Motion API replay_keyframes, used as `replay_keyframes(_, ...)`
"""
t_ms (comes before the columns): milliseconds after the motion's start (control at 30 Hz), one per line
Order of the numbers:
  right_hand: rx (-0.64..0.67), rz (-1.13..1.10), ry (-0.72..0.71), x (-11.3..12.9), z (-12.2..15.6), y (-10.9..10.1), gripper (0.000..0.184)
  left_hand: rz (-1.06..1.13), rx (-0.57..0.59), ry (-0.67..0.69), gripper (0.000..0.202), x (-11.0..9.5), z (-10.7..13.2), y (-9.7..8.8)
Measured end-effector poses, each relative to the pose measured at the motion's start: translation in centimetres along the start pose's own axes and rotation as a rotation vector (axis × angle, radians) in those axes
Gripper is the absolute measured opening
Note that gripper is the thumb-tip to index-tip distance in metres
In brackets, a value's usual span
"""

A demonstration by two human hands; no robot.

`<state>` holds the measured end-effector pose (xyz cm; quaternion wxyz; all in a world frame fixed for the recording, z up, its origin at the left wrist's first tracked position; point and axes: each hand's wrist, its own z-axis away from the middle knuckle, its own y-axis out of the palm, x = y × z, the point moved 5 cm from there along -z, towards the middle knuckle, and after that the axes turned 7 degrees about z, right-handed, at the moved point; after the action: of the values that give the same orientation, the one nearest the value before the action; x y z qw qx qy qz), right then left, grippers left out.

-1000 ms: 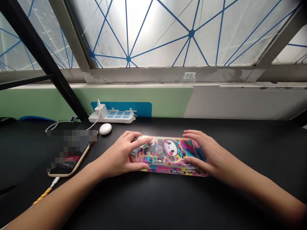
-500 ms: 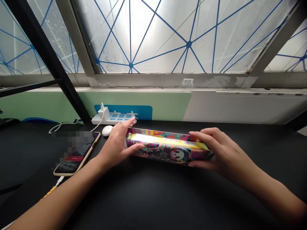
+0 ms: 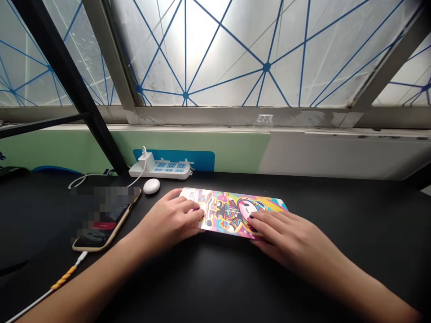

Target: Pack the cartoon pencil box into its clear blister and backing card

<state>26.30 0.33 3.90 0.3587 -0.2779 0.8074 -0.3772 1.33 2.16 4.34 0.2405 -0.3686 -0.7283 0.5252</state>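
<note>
A brightly printed cardboard box [image 3: 232, 213] lies on the black desk with a broad face turned up, showing a cartoon character in pink, yellow and purple. My left hand [image 3: 178, 213] grips its left end, fingers curled over the top face and near edge. At the right end, my right hand [image 3: 289, 235] has its fingers laid across the top, with the thumb low along the near edge. The box's underside and far side are hidden.
A phone [image 3: 107, 224] on a charging cable [image 3: 63, 278] lies to the left. Behind it are a small white rounded case [image 3: 151, 185] and a white power strip [image 3: 171, 169] with a plugged-in charger [image 3: 146, 160]. A black post [image 3: 67, 76] slants at the left, before the window.
The box has turned from showing a narrower, darker side and raised rim to lying with its broad bright face up. Both hands have shifted onto that face.
</note>
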Motion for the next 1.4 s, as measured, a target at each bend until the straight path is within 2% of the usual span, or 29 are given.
replay_keyframes(67,0.040,-0.014,0.007,0.2,-0.1,0.8,0.030,0.044,0.021,-0.011,0.023,-0.1,-0.2,0.3)
replay_keyframes(167,0.082,-0.039,0.007,0.2,0.0,1.8,0.045,0.166,-0.073,-0.124,0.032,0.7,-0.2,0.2)
replay_keyframes(233,0.101,-0.061,0.016,0.0,0.2,2.2,0.052,0.193,-0.170,-0.279,0.034,2.1,0.0,0.1)
replay_keyframes(300,0.118,-0.076,0.023,-0.2,0.3,2.5,0.056,0.215,-0.206,-0.467,0.038,3.8,0.4,0.3)
replay_keyframes(400,0.129,-0.094,0.023,-0.3,0.5,2.6,0.060,0.337,-0.145,-0.706,0.046,5.9,1.2,1.1)
replay_keyframes(467,0.122,-0.117,0.030,-0.4,0.6,2.5,0.062,0.446,-0.125,-0.778,0.047,6.7,1.5,1.6)
replay_keyframes(600,0.132,-0.177,0.055,-0.8,0.9,2.3,0.069,0.722,-0.181,-0.798,0.049,7.4,1.6,2.4)
replay_keyframes(700,0.156,-0.174,0.072,-0.9,1.0,2.6,0.069,0.987,-0.221,-0.842,0.055,7.1,1.4,3.4)
replay_keyframes(833,0.149,-0.080,0.106,-0.2,0.7,3.1,0.073,1.243,-0.236,-0.857,0.071,5.1,0.7,4.4)
replay_keyframes(967,0.139,-0.075,0.082,2.0,-0.2,3.2,0.077,1.430,-0.198,-0.897,0.090,2.8,0.1,5.3)
replay_keyframes(1100,0.136,-0.110,0.066,3.1,-0.6,3.0,0.084,1.502,-0.191,-0.916,0.089,2.2,0.0,5.5)
replay_keyframes(1167,0.140,-0.134,0.071,2.4,-0.1,2.8,0.089,1.524,-0.174,-0.919,0.083,2.4,0.1,5.4)
replay_keyframes(1267,0.184,-0.174,0.065,-0.3,1.5,2.3,0.092,1.524,-0.143,-0.916,0.078,3.0,0.2,5.0)
replay_keyframes(1400,0.192,-0.161,0.037,-4.0,3.7,1.6,0.075,1.371,-0.080,-0.880,0.071,5.0,0.8,3.6)
